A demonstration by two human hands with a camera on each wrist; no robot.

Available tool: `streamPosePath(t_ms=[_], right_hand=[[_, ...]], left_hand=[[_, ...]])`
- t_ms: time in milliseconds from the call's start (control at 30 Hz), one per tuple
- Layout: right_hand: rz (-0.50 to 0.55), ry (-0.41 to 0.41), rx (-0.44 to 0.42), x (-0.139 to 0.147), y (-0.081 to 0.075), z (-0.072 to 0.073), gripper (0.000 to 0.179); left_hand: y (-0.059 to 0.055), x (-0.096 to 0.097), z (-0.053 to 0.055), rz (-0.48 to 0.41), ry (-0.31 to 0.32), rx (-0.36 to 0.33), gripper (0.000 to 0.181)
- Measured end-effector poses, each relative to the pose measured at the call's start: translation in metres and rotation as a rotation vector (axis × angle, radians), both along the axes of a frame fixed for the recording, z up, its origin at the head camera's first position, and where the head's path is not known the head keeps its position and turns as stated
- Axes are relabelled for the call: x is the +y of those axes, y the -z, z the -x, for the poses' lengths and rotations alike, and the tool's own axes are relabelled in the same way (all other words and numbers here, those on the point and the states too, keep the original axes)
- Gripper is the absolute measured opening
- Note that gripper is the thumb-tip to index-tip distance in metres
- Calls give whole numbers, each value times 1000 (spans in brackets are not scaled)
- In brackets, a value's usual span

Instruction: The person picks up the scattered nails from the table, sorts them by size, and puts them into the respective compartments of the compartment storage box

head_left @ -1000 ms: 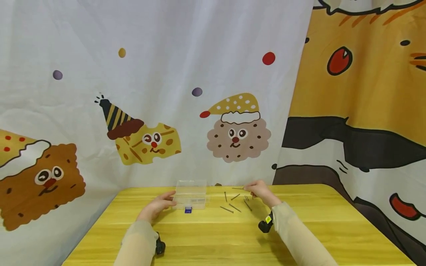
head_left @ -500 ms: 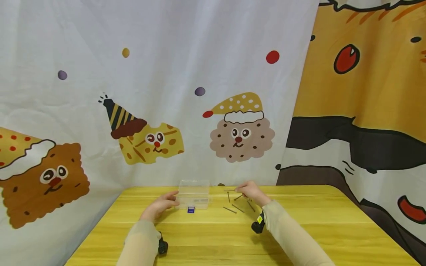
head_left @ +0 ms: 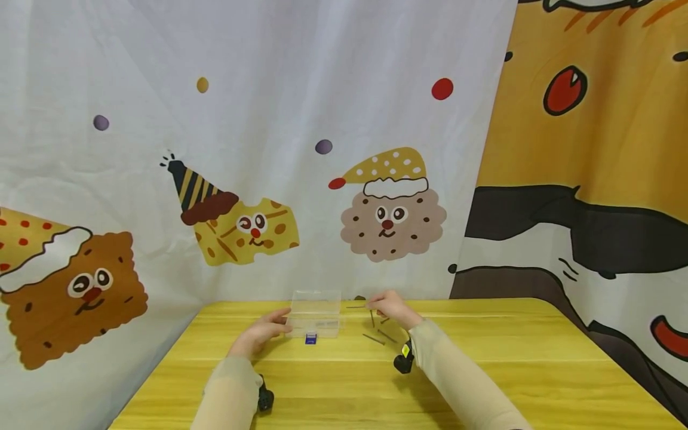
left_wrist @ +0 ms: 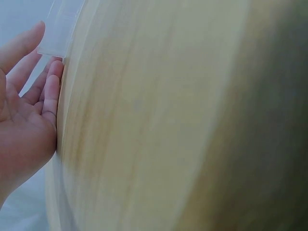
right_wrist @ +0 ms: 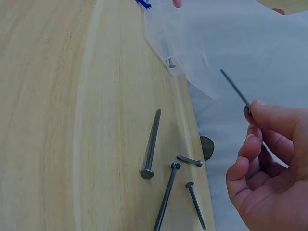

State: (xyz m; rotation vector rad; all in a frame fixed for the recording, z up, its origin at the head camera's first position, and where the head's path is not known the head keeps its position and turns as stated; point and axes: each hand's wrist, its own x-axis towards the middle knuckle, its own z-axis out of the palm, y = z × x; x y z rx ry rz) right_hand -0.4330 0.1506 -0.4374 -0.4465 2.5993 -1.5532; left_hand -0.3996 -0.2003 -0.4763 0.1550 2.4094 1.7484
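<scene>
- My right hand [head_left: 392,307] pinches one nail [head_left: 356,307] between thumb and fingertips by its right end, the fingers narrow on it; the nail hangs in the air near the far edge of the counter [head_left: 322,382], between that hand and the clear plastic box [head_left: 317,326].
- My left hand [head_left: 262,331] is at the box's left end, thumb and fingers apart and loosely straight; I cannot tell how firmly they press.
- To do this step well, I judge I should keep the pinch firm at the very end — a slim shaft like this could swivel if my fingertips slacken.
- It would also help to keep my wrist high, so the nail passes over the loose nails [right_wrist: 153,144] on the counter, and to keep the left hand quiet against the box, which looks light enough to slide.
- The raised lid [head_left: 316,301] stands at the back of the box, so I reckon the shaft is best kept forward of it.
- The held nail's long axis runs left to right, nearly level in the head view, with the free end aimed left, toward the box.
- That free end shows no wide head, so I take it for the point — the other end is mostly hidden by my fingers.
</scene>
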Motion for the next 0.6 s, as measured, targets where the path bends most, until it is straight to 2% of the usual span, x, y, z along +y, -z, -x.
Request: streamPosePath(t_ms=[100,300,600], right_hand=[[-3,-35,6,-4,1,2,24],[-45,-51,17,-18,2,4,24],[-113,-90,85,-39,3,12,18]], left_hand=[[-2,1,-2,-6,-6,-2,67],[-3,2,-4,-14,4,-15,67],[-3,1,-3,-2,-13,-14,65]])
